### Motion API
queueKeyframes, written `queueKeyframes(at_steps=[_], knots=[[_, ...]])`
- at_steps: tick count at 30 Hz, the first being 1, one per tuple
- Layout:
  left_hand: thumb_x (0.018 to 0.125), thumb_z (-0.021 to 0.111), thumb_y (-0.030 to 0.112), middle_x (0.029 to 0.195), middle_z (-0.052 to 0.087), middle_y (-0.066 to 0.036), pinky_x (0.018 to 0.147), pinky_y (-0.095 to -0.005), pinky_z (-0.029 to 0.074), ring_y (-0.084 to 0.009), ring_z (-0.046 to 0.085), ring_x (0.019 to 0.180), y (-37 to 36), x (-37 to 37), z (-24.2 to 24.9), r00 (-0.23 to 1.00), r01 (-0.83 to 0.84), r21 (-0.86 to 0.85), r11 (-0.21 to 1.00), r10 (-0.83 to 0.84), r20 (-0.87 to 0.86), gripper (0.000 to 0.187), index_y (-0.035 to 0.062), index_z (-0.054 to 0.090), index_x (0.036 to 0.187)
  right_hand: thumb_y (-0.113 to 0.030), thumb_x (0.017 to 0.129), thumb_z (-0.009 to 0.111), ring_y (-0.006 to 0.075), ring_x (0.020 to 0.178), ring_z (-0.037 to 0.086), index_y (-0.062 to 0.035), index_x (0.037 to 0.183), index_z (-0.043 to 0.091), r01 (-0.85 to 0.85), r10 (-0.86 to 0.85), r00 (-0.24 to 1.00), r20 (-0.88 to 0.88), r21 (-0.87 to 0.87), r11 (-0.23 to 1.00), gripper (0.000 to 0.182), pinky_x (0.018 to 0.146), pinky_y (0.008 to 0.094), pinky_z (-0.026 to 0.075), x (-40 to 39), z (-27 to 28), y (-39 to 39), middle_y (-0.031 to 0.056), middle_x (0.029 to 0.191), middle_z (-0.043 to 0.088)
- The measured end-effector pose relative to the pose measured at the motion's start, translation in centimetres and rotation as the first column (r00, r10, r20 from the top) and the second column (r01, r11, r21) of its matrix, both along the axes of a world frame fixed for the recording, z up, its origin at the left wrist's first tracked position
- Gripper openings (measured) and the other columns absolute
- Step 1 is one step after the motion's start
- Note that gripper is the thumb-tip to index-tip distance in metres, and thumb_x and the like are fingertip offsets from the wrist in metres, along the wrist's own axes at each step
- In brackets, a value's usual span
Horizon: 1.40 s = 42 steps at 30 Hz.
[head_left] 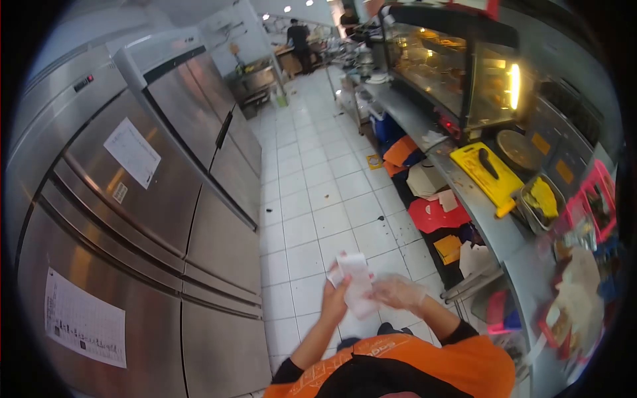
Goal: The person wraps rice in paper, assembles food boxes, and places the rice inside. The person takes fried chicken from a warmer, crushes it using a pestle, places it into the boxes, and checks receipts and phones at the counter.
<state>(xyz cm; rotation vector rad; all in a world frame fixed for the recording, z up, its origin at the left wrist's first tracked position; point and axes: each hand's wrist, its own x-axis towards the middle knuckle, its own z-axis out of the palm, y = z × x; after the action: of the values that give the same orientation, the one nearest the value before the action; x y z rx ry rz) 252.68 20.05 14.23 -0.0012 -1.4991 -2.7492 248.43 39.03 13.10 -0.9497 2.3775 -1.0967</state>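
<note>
In front of my body, over the tiled floor, I hold a white paper slip (pixel 358 286), long and narrow like a receipt. My left hand (pixel 335 298) is bare and closed on the slip's left edge, the thumb lying across its face. A clear plastic glove covers my right hand (pixel 399 292), whose fingers pinch the slip's right edge and look slightly blurred. Any writing on the paper is too faint to read.
Steel refrigerators (pixel 133 219) line the left side. On the right, a steel counter (pixel 488 225) carries a lit display case (pixel 438 66), a yellow cutting board (pixel 486 174) with a dark-handled tool, and a metal pan (pixel 543 202). Two people stand far back.
</note>
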Motion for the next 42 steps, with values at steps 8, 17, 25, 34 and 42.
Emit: queueKeyframes(at_steps=[8, 17, 25, 34, 42], knots=[[0.098, 0.049, 0.014, 0.127, 0.055, -0.019, 0.094, -0.0465, 0.052, -0.0342, 0.062, 0.109, -13.5, -24.6, 11.2, 0.969, -0.069, 0.133, 0.989, 0.098, -0.227, 0.062, 0.0200, 0.022, 0.153, -0.026, 0.095, 0.053, 0.0392, 0.081, 0.058, -0.0036, 0.089, 0.066, -0.138, 0.101, 0.982, -0.161, -0.235, 0.962, 0.027, 0.071, 0.0480, 0.045, -26.2, 9.9, -14.8, 0.0208, 0.080, 0.060], [0.095, 0.058, 0.020, 0.115, 0.059, -0.012, 0.086, -0.0449, 0.055, -0.0279, 0.062, 0.103, -18.5, -57.1, 13.9, 0.992, 0.004, 0.154, 0.988, 0.015, -0.124, 0.055, 0.0063, 0.038, 0.144, -0.019, 0.095, 0.055, 0.0360, 0.082, 0.064, -0.0015, 0.104, 0.062, 0.313, -0.359, 0.931, -0.058, -0.376, 0.872, 0.021, 0.071, 0.0396, 0.049, -50.9, 9.8, -19.6, 0.0215, 0.087, 0.066], [0.097, 0.056, 0.022, 0.122, 0.062, -0.016, 0.091, -0.0380, 0.053, -0.0260, 0.064, 0.107, -10.9, -84.8, 12.7, 0.925, 0.368, 0.098, 0.925, -0.353, -0.142, 0.044, -0.0001, 0.047, 0.134, -0.014, 0.097, 0.054, 0.0119, 0.074, 0.056, 0.0002, 0.102, 0.063, 0.610, -0.543, 0.785, 0.297, -0.524, 0.594, 0.017, 0.068, 0.0273, 0.047, -73.0, 7.9, -15.1, 0.0091, 0.084, 0.063], [0.098, 0.052, 0.021, 0.130, 0.057, -0.021, 0.089, -0.0403, 0.054, -0.0301, 0.063, 0.107, -5.1, -107.3, 16.1, 0.858, 0.493, 0.052, 0.869, -0.475, -0.193, 0.046, -0.0004, 0.041, 0.137, -0.018, 0.096, 0.057, 0.0207, 0.076, 0.063, 0.0004, 0.104, 0.064, 0.604, -0.508, 0.797, 0.328, -0.450, 0.658, 0.022, 0.071, 0.0326, 0.051, -95.0, 11.8, -8.6, 0.0113, 0.088, 0.066], [0.095, 0.057, 0.014, 0.129, 0.059, -0.019, 0.094, -0.0377, 0.050, -0.0266, 0.060, 0.114, -0.6, -122.7, 17.2, 0.852, 0.442, 0.038, 0.896, -0.406, -0.330, 0.045, 0.0002, 0.044, 0.135, -0.015, 0.087, 0.062, 0.0329, 0.110, 0.059, -0.0099, 0.113, 0.063, 0.506, -0.628, 0.071, -0.775, -0.515, 0.692, 0.027, 0.095, 0.0415, 0.047, -112.6, 22.0, 0.7, 0.0129, 0.116, 0.062]])
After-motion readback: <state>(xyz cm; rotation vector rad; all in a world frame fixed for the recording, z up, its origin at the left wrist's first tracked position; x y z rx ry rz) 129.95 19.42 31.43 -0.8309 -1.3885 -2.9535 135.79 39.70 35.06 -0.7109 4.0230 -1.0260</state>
